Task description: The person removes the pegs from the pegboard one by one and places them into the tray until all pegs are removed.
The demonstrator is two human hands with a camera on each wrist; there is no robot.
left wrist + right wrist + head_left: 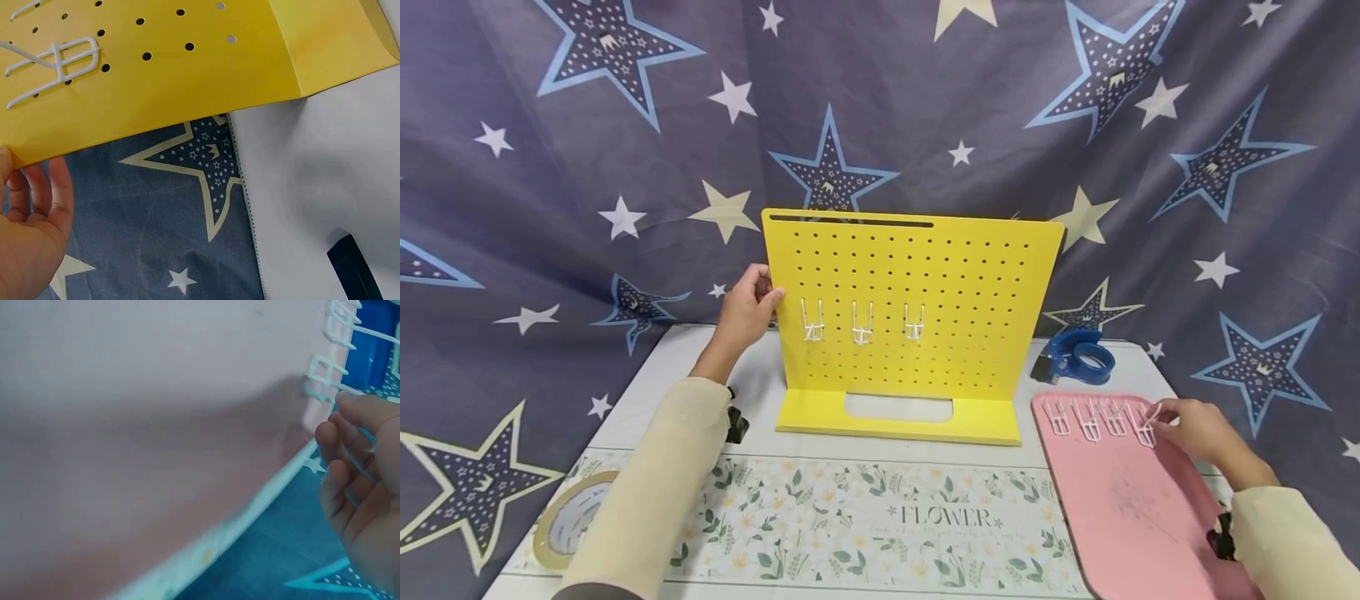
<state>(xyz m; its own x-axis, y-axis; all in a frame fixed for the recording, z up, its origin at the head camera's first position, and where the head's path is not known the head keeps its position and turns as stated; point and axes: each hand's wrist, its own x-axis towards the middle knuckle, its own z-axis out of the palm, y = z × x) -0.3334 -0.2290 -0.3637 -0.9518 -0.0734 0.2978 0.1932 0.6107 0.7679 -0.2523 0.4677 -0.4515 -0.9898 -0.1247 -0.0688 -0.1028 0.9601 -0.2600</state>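
A yellow pegboard (970,350) stands upright on its base, and three white wire hooks hang in a row on it, the leftmost hook (813,325) closest to my left hand (745,312). That hand grips the board's left edge, thumb in front and fingers behind, as the left wrist view also shows. Over at the right, several white wire hooks lie along the far end of a pink tray (1131,500). My right hand (1202,433) pinches the prong of the rightmost hook (1145,433) between thumb and fingertip; its frame is still over the tray.
Behind the tray stands a blue tape dispenser (1078,358). A roll of tape (568,521) lies at the table's left, partly behind my left sleeve. A flower-print mat (865,525) covers the table's front, and a star-patterned cloth (925,108) hangs behind the table.
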